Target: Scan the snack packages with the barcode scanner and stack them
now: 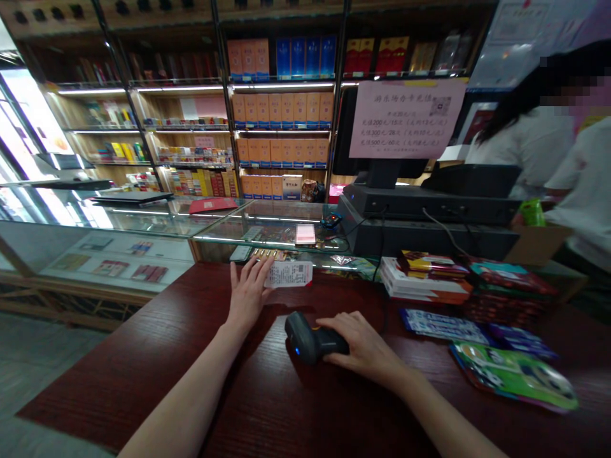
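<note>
A dark barcode scanner [305, 340] with a lit blue spot lies low over the brown counter, its head pointing left. My right hand [360, 346] is wrapped round its handle. Further forward and to the left, my left hand [249, 289] reaches out with its fingers spread. Its thumb and index finger are at the left edge of a flat white packet [290, 274] printed with small text and a code. Whether the fingers press on the packet or only rest beside it is hard to see.
Right of the scanner are a green packet [518, 378], blue-and-white packets [443, 326] and stacked boxes [424, 283]. A monitor with a pink sign [405, 121] stands behind them. A glass display case [167, 219] runs along the back. Two people in white [529, 140] are at right.
</note>
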`<state>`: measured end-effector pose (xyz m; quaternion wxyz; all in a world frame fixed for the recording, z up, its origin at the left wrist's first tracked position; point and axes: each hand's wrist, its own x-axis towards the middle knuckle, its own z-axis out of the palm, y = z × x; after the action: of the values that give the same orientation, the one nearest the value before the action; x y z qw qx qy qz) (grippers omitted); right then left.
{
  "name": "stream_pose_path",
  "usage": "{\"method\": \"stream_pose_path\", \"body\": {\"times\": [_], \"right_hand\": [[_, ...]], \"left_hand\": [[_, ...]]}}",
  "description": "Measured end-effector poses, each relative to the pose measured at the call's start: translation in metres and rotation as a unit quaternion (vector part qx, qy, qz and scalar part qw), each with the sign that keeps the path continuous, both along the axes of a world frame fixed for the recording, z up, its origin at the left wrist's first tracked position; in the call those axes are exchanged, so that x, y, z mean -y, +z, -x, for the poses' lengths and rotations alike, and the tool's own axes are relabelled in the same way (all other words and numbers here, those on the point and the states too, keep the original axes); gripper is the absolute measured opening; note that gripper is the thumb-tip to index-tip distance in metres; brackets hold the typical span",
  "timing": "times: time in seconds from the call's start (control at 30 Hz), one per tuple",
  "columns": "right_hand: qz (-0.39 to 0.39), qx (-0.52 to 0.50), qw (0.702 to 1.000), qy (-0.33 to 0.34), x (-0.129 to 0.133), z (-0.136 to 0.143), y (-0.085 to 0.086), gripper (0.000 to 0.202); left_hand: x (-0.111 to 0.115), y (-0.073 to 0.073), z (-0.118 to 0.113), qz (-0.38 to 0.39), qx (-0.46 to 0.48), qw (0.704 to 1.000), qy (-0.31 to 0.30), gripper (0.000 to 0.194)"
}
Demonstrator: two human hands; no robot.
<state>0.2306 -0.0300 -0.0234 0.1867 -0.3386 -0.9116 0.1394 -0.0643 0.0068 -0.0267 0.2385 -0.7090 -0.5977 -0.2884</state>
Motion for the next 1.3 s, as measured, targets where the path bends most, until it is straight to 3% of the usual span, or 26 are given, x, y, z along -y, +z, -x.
{"method": "stream_pose_path", "body": {"times": [0.27,0.47,0.63,0.97,1.1,1.3], "right_hand": [[0.001,0.004,1.0,0.009,0.0,0.017,-0.005,0.049],[-0.014,-0.008,1.0,0.007,0.002,0.017,0.0,0.055],[-0.046,-0.061,0.997,-0.033,0.0,0.011,0.004,0.04],[-0.102,-0.098,0.984,-0.105,-0.013,-0.008,-0.003,0.036],[-0.121,-0.119,0.978,-0.124,-0.015,-0.01,0.0,0.039],[-0.173,-0.145,0.961,-0.16,-0.017,-0.015,0.003,0.046]], "left_hand": [[0.0,0.002,-0.005,-0.008,0.003,1.0,-0.02,0.071],[0.003,0.005,-0.01,-0.015,0.001,0.999,-0.03,0.072],[0.005,0.008,-0.013,-0.019,-0.009,0.999,-0.04,0.073],[-0.003,0.012,-0.013,-0.001,-0.048,0.995,-0.092,0.077],[-0.002,0.021,-0.019,0.012,-0.074,0.991,-0.111,0.074],[0.004,0.046,-0.037,0.023,-0.102,0.985,-0.139,0.069]]}}
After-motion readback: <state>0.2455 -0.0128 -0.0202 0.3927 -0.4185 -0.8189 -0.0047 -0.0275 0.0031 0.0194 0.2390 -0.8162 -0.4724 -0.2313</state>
